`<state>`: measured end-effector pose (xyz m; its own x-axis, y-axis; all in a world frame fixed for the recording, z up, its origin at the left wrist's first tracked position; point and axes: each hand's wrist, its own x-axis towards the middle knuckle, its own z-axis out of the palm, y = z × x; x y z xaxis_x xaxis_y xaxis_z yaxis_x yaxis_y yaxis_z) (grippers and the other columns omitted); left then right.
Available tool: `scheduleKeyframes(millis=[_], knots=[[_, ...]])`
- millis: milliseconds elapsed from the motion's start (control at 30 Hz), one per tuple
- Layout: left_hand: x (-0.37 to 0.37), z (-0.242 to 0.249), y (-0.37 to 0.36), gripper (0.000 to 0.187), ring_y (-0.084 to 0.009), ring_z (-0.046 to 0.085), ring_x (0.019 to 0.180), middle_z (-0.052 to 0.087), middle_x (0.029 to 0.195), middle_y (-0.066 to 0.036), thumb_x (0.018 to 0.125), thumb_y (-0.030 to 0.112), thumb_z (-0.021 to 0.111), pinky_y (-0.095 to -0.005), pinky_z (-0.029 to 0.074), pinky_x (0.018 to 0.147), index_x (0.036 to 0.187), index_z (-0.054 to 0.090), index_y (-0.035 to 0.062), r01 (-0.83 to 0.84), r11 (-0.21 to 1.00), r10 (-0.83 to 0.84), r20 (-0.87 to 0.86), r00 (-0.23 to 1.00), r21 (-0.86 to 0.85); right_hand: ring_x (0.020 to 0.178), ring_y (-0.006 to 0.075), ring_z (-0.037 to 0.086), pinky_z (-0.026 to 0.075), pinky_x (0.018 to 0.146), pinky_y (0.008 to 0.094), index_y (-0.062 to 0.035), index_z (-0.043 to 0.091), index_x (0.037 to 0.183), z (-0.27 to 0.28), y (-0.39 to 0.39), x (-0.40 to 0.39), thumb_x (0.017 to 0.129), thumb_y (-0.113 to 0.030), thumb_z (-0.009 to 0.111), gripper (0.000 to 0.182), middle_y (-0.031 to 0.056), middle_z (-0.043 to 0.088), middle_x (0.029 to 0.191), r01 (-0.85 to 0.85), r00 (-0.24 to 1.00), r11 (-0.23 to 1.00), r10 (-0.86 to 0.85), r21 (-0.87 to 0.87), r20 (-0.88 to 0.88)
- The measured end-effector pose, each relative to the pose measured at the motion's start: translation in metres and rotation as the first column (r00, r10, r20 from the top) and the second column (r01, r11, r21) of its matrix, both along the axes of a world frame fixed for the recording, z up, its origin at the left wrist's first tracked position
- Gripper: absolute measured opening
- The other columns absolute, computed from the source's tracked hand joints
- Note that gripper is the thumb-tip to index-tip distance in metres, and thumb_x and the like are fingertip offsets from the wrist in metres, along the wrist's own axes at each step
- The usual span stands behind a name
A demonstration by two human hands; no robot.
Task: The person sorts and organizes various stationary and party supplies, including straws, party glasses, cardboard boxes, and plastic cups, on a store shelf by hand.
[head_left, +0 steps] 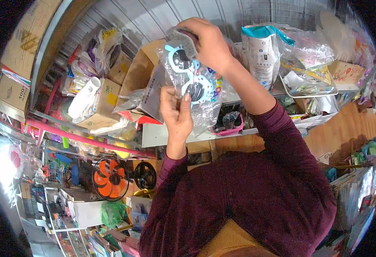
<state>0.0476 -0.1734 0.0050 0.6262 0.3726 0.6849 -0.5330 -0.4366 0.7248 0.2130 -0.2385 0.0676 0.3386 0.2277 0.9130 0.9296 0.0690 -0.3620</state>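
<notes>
Left hand (177, 112): fingers pressed together along the lower edge of a clear plastic bag (198, 92), thumb tip laid on its front, pinching the film. Right hand (205, 40): fingers curled tight over the top of the same bag, gripping a dark grey bundle (180, 37) at its upper end. Both sleeves are maroon.

Bag contents: toy glasses (192, 77) with pale blue, flower-shaped frames and dark round lenses, lying between the two sets of fingers, tilted from upper left to lower right. The bag is held up in the air, off any surface, in front of a shelf (171, 132).

Just behind the fingers: an open cardboard box (138, 70). Left of the left fingers: a box of white rolled items (85, 98) and more packets. Right of the right fingers: a white and teal packet (261, 51), standing upright, then crinkled clear bags (312, 51). Below the left fingers, on the shelf: a pink-framed item (233, 124).

Well below the fingers, lower left: an orange fan (110, 179), with a black fan (145, 174) just beside it.
</notes>
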Motion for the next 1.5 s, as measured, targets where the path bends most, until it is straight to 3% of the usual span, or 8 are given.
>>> scheduleKeyframes(millis=[467, 533, 667, 733, 800, 967, 1233, 1500], knots=[[0.006, -0.014, 0.028, 0.008, -0.0067, 0.043, 0.076, 0.05, 0.085, -0.001, 0.088, -0.002, 0.047, -0.0214, 0.038, 0.067, 0.091, 0.045, 0.005, -0.151, 0.972, 0.164, 0.06, 0.985, -0.18, 0.095, 0.0305, 0.059, 0.048, 0.082, 0.0365, 0.0008, 0.063, 0.097, -0.076, -0.057, -0.075, 0.07, 0.005, 0.057, 0.028, 0.0143, 0.06, 0.108, -0.269, 0.948, 0.957, 0.283, -0.105, 0.144], [-0.003, 0.008, 0.033, 0.006, -0.0063, 0.044, 0.074, 0.05, 0.084, -0.001, 0.09, 0.007, 0.051, -0.0217, 0.038, 0.068, 0.09, 0.046, 0.0049, -0.044, 0.874, 0.131, 0.149, 0.98, -0.484, 0.093, 0.0287, 0.059, 0.047, 0.082, 0.0372, 0.0011, 0.062, 0.1, -0.08, -0.069, -0.076, 0.073, 0.003, 0.056, 0.027, 0.0144, 0.061, 0.105, -0.336, 0.942, 0.942, 0.336, -0.014, -0.026], [-0.023, 0.029, 0.022, 0.009, -0.0062, 0.046, 0.074, 0.051, 0.08, 0.0, 0.09, 0.011, 0.052, -0.0209, 0.039, 0.067, 0.092, 0.046, 0.0046, 0.039, 0.926, -0.051, -0.023, 0.998, -0.375, 0.089, 0.0229, 0.061, 0.049, 0.078, 0.0363, -0.0014, 0.058, 0.105, -0.057, -0.073, -0.067, 0.086, -0.013, 0.053, 0.022, 0.0106, 0.063, 0.1, 0.019, 0.915, 0.978, 0.066, 0.207, -0.397], [-0.015, 0.014, 0.015, 0.012, -0.0052, 0.041, 0.064, 0.044, 0.072, 0.001, 0.088, 0.012, 0.054, -0.0217, 0.035, 0.057, 0.092, 0.047, 0.0044, -0.003, 0.994, -0.009, -0.106, 0.994, -0.105, 0.096, 0.0224, 0.058, 0.053, 0.077, 0.0357, -0.0019, 0.048, 0.118, -0.033, -0.068, -0.074, 0.082, 0.0, 0.043, 0.036, 0.0114, 0.059, 0.105, -0.249, 0.402, 0.742, 0.663, 0.622, -0.631], [-0.005, 0.013, 0.01, 0.012, -0.0045, 0.038, 0.06, 0.04, 0.069, 0.002, 0.088, 0.011, 0.055, -0.023, 0.032, 0.053, 0.089, 0.046, 0.0043, -0.108, 0.993, 0.114, -0.132, 0.985, 0.054, 0.088, 0.0234, 0.061, 0.054, 0.075, 0.0347, -0.0077, 0.031, 0.131, -0.032, -0.063, -0.098, 0.087, -0.01, 0.04, 0.044, 0.0095, 0.056, 0.105, -0.122, 0.057, 0.844, 0.532, 0.523, -0.845], [-0.026, 0.059, 0.03, 0.013, -0.0057, 0.047, 0.048, 0.049, 0.067, -0.002, 0.089, 0.013, 0.054, -0.0211, 0.037, 0.038, 0.089, 0.046, 0.0028, -0.266, 0.964, 0.266, -0.116, 0.957, 0.014, 0.083, 0.0133, 0.058, 0.047, 0.074, 0.0267, -0.0036, 0.056, 0.107, -0.081, -0.063, -0.085, 0.08, -0.011, 0.062, 0.028, 0.005, 0.061, 0.094, -0.575, 0.708, 0.805, 0.401, -0.145, -0.581], [-0.026, 0.123, 0.186, 0.02, -0.0091, 0.053, 0.065, 0.059, 0.077, -0.005, 0.084, 0.014, 0.062, -0.0236, 0.042, 0.055, 0.094, 0.055, -0.0024, -0.337, 0.855, 0.477, -0.341, 0.81, 0.395, 0.074, 0.0084, 0.056, 0.046, 0.064, 0.0233, -0.0007, 0.06, 0.095, -0.08, -0.088, -0.074, 0.076, -0.001, 0.061, 0.019, 0.0014, 0.061, 0.085, -0.359, 0.388, 0.832, 0.545, 0.423, -0.743], [-0.024, 0.12, 0.193, 0.024, -0.0106, 0.054, 0.076, 0.059, 0.078, -0.006, 0.079, 0.009, 0.066, -0.024, 0.043, 0.068, 0.094, 0.053, -0.0044, -0.266, 0.847, 0.467, -0.407, 0.785, 0.461, 0.07, 0.0084, 0.055, 0.044, 0.061, 0.0221, -0.0004, 0.06, 0.096, -0.087, -0.095, -0.073, 0.077, -0.002, 0.057, 0.019, 0.0022, 0.061, 0.081, -0.376, 0.468, 0.867, 0.481, 0.326, -0.741]])
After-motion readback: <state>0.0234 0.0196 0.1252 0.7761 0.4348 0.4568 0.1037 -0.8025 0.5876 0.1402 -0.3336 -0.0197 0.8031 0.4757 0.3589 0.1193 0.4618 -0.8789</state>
